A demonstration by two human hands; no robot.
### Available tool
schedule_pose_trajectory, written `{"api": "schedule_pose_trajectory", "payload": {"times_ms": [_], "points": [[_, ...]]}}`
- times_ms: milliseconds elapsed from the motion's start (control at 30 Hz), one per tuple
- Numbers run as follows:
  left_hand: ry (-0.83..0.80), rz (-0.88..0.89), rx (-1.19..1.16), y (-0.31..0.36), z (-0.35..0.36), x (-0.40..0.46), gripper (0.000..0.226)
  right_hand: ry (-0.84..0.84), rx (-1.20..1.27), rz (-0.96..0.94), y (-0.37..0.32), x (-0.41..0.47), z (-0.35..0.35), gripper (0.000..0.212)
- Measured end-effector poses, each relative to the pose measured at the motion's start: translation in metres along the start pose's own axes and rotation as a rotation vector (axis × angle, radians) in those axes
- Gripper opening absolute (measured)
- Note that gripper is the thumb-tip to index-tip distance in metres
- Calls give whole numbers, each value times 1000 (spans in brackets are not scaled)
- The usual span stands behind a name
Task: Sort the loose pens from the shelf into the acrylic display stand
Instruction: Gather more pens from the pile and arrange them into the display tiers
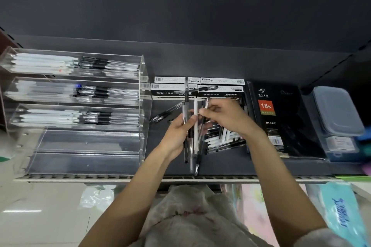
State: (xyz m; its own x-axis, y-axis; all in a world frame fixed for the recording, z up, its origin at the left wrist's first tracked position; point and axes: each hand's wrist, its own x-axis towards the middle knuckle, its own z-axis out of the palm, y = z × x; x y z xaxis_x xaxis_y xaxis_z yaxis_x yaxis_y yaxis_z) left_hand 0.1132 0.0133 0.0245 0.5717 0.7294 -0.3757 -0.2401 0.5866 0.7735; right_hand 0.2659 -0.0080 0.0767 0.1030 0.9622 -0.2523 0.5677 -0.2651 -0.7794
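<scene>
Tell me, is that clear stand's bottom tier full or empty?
Empty: the acrylic stand's bottom tier shows only bare clear plastic, while the three upper tiers hold pens.

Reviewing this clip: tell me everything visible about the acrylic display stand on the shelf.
The acrylic display stand is clear plastic with stepped tiers, standing at the left of the dark shelf. Its three upper tiers hold pens lying sideways: white ones at left, clear pens with black grips at right, one blue-capped in the middle tier. The two lowest tiers look empty. Neither hand touches it; a loose pen lies just beside its right wall.
</scene>
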Motion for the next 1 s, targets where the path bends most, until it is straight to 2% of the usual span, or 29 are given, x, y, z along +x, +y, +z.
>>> {"api": "schedule_pose_trajectory", "payload": {"times_ms": [67,200,367,433,533,667,800,900,1000], "points": [[-47,-7,16,-4,8,-1,29,62,-14,-5,3,7,2,21],[-6,-9,4,-16,23,-2,26,137,31,-31,10,5,-5,16],[9,40,-165,-26,36,-2,19,179,-107,-79,19,-3,-12,39],[51,89,-292,-21,42,0,20,206,-47,-32,20,-15,-15,46],[148,156,-406,-13,45,7,18,259,10,15,27,-48,-4,39],[256,219,-490,-9,48,16,15,498,-314,-196,36,-83,27,30],[245,224,-498,-12,57,20,15,550,-557,-309,34,-83,47,28],[229,206,-510,-14,55,20,15,588,-519,-348,36,-82,48,8],[193,134,-566,-18,51,19,16,582,-435,-328,38,-90,45,7]]}}
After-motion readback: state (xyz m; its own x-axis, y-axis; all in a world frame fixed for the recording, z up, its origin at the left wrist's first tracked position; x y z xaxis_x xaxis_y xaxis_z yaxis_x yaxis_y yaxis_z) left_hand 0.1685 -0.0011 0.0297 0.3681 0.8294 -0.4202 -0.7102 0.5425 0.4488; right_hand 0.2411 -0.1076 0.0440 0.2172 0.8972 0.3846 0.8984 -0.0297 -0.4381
